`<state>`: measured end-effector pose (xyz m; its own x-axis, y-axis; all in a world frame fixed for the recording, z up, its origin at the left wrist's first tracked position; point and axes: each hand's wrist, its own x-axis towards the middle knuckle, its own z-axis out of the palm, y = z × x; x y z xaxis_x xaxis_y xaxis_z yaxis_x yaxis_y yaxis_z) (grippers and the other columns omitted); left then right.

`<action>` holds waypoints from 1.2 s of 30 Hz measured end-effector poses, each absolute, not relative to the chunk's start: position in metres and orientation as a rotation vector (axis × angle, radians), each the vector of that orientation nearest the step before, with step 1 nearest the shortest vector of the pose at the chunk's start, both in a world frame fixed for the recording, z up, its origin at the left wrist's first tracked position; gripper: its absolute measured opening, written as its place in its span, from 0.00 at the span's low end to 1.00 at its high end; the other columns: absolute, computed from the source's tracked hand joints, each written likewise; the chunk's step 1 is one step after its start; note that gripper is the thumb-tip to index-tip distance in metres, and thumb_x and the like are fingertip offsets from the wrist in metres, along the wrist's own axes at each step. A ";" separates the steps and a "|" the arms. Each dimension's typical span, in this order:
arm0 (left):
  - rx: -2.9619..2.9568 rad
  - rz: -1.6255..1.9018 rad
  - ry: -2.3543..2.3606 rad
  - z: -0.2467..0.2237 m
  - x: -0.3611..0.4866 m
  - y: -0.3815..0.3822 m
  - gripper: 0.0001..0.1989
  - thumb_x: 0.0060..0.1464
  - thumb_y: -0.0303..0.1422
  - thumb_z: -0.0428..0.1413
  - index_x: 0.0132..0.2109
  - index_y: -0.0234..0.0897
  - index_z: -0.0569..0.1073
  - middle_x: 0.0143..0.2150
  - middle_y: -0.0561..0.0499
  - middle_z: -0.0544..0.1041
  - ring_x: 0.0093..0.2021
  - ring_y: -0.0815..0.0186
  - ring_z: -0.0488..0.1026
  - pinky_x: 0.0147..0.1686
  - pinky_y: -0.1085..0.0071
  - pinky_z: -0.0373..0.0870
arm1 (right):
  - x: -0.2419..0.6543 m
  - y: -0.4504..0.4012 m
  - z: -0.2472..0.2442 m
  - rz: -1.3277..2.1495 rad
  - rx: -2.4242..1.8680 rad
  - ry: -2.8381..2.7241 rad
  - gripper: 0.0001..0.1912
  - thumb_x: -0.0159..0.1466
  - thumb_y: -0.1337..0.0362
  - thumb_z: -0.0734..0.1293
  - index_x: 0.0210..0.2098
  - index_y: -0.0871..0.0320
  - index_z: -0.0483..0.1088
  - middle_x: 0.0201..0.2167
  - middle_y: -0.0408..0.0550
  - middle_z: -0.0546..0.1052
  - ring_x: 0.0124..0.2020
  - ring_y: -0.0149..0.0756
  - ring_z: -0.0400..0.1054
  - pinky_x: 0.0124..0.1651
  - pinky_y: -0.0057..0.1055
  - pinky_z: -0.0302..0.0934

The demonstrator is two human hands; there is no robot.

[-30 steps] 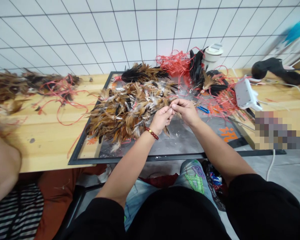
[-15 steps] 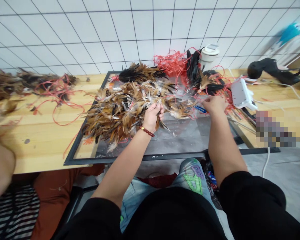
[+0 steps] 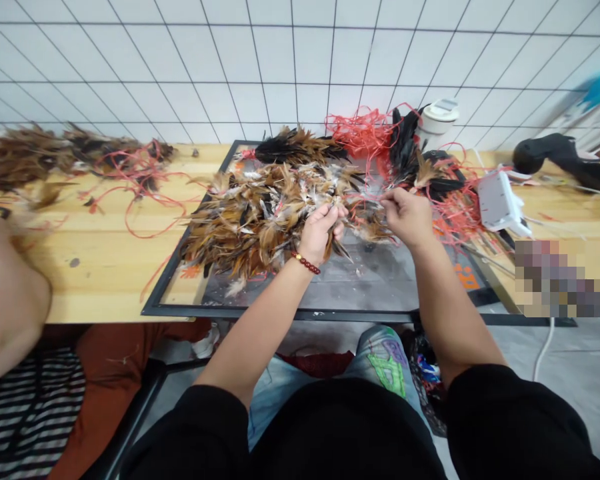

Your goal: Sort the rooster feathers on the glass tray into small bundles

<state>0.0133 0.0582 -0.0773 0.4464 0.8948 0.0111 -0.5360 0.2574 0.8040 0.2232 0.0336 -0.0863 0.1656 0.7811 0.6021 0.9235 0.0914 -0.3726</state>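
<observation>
My left hand (image 3: 325, 230), with a beaded bracelet at its wrist, is closed around a small bunch of brown feathers (image 3: 341, 249) whose dark tips stick out below the fingers. It rests against the right side of a loose pile of brown and black feathers (image 3: 245, 230). A short way to the right, my right hand (image 3: 407, 213) pinches a thin red string (image 3: 365, 197) that runs towards the left hand. Below this string, more brown feathers (image 3: 375, 227) lie between the two hands.
A black-framed panel (image 3: 280, 313) lies on the wooden table (image 3: 105, 267). Behind are a black feather bundle (image 3: 300, 147), tangled red string (image 3: 363, 130) and a white lidded container (image 3: 439, 120). At right stands a white box (image 3: 500, 200). Another person's arm (image 3: 10, 293) is at left.
My right hand has moved left and slightly up, away from a blue-handled tool, and now pinches the red string. My left hand keeps its grip on the feathers. The view has shifted slightly.
</observation>
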 end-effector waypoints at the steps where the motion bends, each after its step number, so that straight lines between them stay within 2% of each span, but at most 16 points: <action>1: 0.853 1.040 0.503 -0.077 0.014 0.058 0.08 0.59 0.30 0.58 0.32 0.34 0.69 0.32 0.55 0.72 0.19 0.80 0.59 0.19 0.78 0.57 | 0.215 0.032 -0.086 -0.309 -1.714 -1.705 0.10 0.63 0.64 0.62 0.37 0.56 0.76 0.32 0.49 0.79 0.33 0.39 0.72 0.36 0.32 0.59; 3: 0.883 1.038 0.523 -0.079 0.015 0.056 0.04 0.58 0.31 0.60 0.37 0.35 0.73 0.32 0.56 0.72 0.19 0.80 0.59 0.19 0.77 0.57 | 0.202 0.030 -0.086 -0.398 -1.686 -1.831 0.12 0.64 0.65 0.61 0.40 0.55 0.76 0.36 0.50 0.81 0.37 0.40 0.73 0.37 0.32 0.60; 5: 0.921 0.998 0.570 -0.081 0.017 0.056 0.06 0.56 0.31 0.61 0.41 0.36 0.74 0.29 0.57 0.71 0.18 0.80 0.58 0.18 0.77 0.55 | 0.195 0.029 -0.086 -0.422 -1.622 -1.913 0.13 0.66 0.65 0.60 0.43 0.54 0.77 0.37 0.50 0.81 0.38 0.39 0.73 0.37 0.31 0.60; 7: 0.967 0.926 0.628 -0.084 0.019 0.056 0.04 0.58 0.31 0.60 0.36 0.34 0.73 0.26 0.58 0.69 0.18 0.79 0.58 0.18 0.78 0.55 | 0.192 0.029 -0.086 -0.417 -1.550 -1.939 0.14 0.67 0.65 0.59 0.44 0.54 0.77 0.38 0.50 0.81 0.39 0.39 0.73 0.39 0.32 0.62; 10: 0.941 0.940 0.694 -0.082 0.017 0.061 0.14 0.62 0.30 0.55 0.27 0.33 0.66 0.21 0.58 0.63 0.17 0.79 0.57 0.19 0.79 0.54 | 0.194 0.030 -0.087 -0.404 -1.538 -1.906 0.14 0.67 0.64 0.60 0.43 0.54 0.77 0.38 0.51 0.81 0.39 0.40 0.74 0.40 0.33 0.63; 15: 0.728 1.177 0.620 -0.067 -0.005 0.078 0.15 0.64 0.33 0.54 0.29 0.36 0.63 0.23 0.57 0.58 0.19 0.78 0.54 0.20 0.80 0.56 | 0.204 0.034 -0.090 -0.372 -1.709 -1.750 0.13 0.66 0.65 0.61 0.42 0.55 0.78 0.38 0.52 0.81 0.40 0.42 0.74 0.40 0.34 0.61; 18: 0.675 1.202 0.562 -0.064 -0.015 0.083 0.14 0.64 0.33 0.52 0.29 0.37 0.62 0.23 0.56 0.56 0.19 0.76 0.53 0.19 0.79 0.56 | 0.202 0.035 -0.092 -0.156 -1.674 -1.857 0.11 0.64 0.63 0.63 0.37 0.57 0.78 0.34 0.50 0.81 0.35 0.39 0.73 0.38 0.32 0.60; 21: 0.651 1.178 0.560 -0.066 -0.016 0.082 0.15 0.65 0.32 0.49 0.29 0.37 0.62 0.23 0.55 0.55 0.19 0.75 0.52 0.19 0.79 0.57 | 0.187 0.034 -0.093 0.199 -1.622 -2.078 0.08 0.58 0.59 0.70 0.32 0.56 0.78 0.26 0.44 0.78 0.27 0.33 0.68 0.33 0.28 0.56; 24: 0.641 1.145 0.563 -0.069 -0.013 0.080 0.14 0.65 0.31 0.48 0.28 0.37 0.62 0.23 0.55 0.55 0.20 0.75 0.52 0.19 0.79 0.57 | 0.170 0.033 -0.093 0.436 -1.580 -2.259 0.04 0.56 0.65 0.69 0.30 0.56 0.77 0.25 0.42 0.77 0.25 0.30 0.66 0.31 0.27 0.55; 26: 0.630 1.127 0.545 -0.069 -0.012 0.079 0.14 0.65 0.30 0.48 0.28 0.37 0.62 0.24 0.55 0.55 0.20 0.76 0.52 0.19 0.80 0.56 | 0.172 0.034 -0.091 0.504 -1.483 -2.312 0.06 0.57 0.69 0.66 0.29 0.57 0.76 0.26 0.44 0.78 0.26 0.31 0.67 0.32 0.27 0.57; 28: 0.626 1.093 0.542 -0.069 -0.011 0.079 0.14 0.65 0.30 0.48 0.28 0.36 0.62 0.24 0.56 0.55 0.20 0.76 0.52 0.19 0.80 0.56 | 0.191 0.035 -0.088 0.368 -1.476 -2.192 0.07 0.59 0.67 0.64 0.30 0.57 0.75 0.27 0.46 0.77 0.29 0.33 0.68 0.35 0.29 0.60; 30: 0.627 1.043 0.545 -0.069 -0.010 0.078 0.14 0.64 0.30 0.50 0.29 0.36 0.62 0.24 0.56 0.55 0.19 0.76 0.52 0.19 0.80 0.55 | 0.222 0.034 -0.085 0.044 -1.612 -1.882 0.08 0.61 0.65 0.63 0.33 0.58 0.75 0.30 0.49 0.77 0.33 0.37 0.70 0.40 0.33 0.63; 33: 0.613 0.954 0.516 -0.070 -0.007 0.076 0.13 0.64 0.30 0.51 0.29 0.36 0.63 0.23 0.56 0.55 0.19 0.77 0.52 0.18 0.81 0.54 | 0.261 0.028 -0.077 -0.390 -1.826 -1.351 0.11 0.61 0.63 0.63 0.40 0.57 0.76 0.43 0.56 0.77 0.46 0.47 0.71 0.49 0.44 0.65; 36: 0.638 0.884 0.504 -0.073 -0.001 0.074 0.13 0.64 0.30 0.51 0.29 0.35 0.63 0.22 0.57 0.56 0.18 0.77 0.52 0.18 0.81 0.52 | 0.255 0.020 -0.071 -0.553 -1.775 -1.270 0.20 0.64 0.64 0.60 0.53 0.55 0.72 0.56 0.59 0.72 0.59 0.49 0.66 0.56 0.48 0.63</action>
<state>-0.0010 0.0741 -0.0734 0.5414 0.8288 -0.1414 -0.5442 0.4736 0.6925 0.2553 0.0200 -0.0706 0.3835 0.5333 0.7540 0.9153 -0.1108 -0.3872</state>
